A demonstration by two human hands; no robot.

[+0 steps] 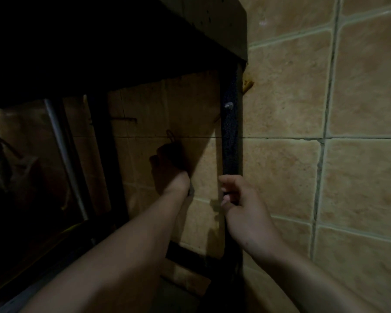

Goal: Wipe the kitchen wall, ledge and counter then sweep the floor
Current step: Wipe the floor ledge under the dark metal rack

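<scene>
Low in the frame's middle, the right hand [239, 199] curls round the stiff black leg [231, 141], a firm hold, while the left hand [178, 181] against the hard tiled wall [280, 172] at centre looks closed, contents unclear.

Right hand [242, 204] grips black post [231, 141] (tiled wall [303, 109] behind).

Worktop [127, 37] overhead at upper left. Upright frame leg [231, 136] below its right end, against tiled wall [303, 109] behind. Right hand [242, 204] on the leg, low down. Left hand [178, 184] left of it, under the worktop, at the wall. Pipe [61, 143] further left.
</scene>
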